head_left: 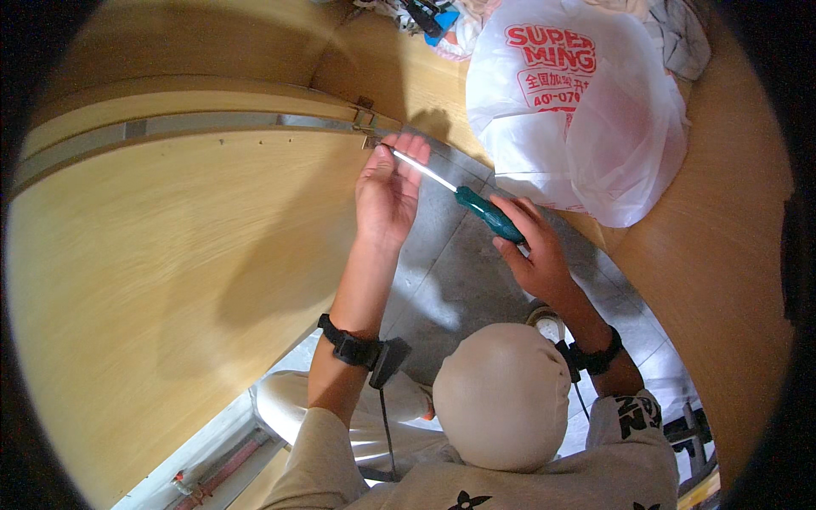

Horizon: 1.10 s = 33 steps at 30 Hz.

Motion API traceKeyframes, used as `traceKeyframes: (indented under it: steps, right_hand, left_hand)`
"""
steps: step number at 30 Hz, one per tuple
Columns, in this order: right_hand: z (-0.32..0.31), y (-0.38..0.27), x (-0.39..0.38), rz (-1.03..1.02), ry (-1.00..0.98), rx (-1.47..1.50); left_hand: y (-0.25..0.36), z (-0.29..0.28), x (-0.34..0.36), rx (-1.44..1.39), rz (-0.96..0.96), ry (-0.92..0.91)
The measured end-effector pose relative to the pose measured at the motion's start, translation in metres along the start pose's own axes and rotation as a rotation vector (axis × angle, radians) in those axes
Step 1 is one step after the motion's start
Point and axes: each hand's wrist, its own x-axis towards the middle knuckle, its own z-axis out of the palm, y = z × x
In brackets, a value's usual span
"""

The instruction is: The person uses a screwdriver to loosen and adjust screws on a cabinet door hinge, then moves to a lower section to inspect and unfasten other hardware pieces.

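Note:
A screwdriver with a dark green handle and bright metal shaft slants up and left. My right hand is closed around the handle's rear end. At the other end, my left hand has its palm up, thumb and forefinger at the shaft's tip and the other fingers stretched behind it. The tip points at a small metal hinge on the edge of a light wood door panel. My left fingertips hide whatever the tip touches.
A white plastic bag with red print sits on a wooden surface at the upper right. Clothes lie behind it. Grey floor tiles show below my hands. A red pipe runs at the lower left.

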Motion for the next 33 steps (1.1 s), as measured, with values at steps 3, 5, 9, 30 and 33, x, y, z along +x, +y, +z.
traceKeyframes:
  steps: [3,5,9,30,33]
  right_hand:
    - [0.0,-0.006,0.004,0.003,-0.018,-0.015]
    - [-0.001,-0.006,0.005,-0.004,-0.026,-0.031]
    - [-0.001,-0.005,0.005,-0.044,-0.01,-0.064]
    - [0.005,-0.018,0.008,0.458,0.076,0.396]
    - [0.014,-0.003,0.01,0.186,0.145,0.221]
  left_hand:
    - [0.002,0.0,-0.002,-0.046,0.006,0.001]
    - [0.001,0.0,-0.002,-0.068,-0.007,0.052]
    - [-0.002,-0.007,0.002,-0.105,-0.034,0.048]
    - [-0.005,-0.004,-0.008,-0.03,-0.058,-0.215]
    - [-0.009,-0.004,-0.005,0.091,-0.058,-0.067]
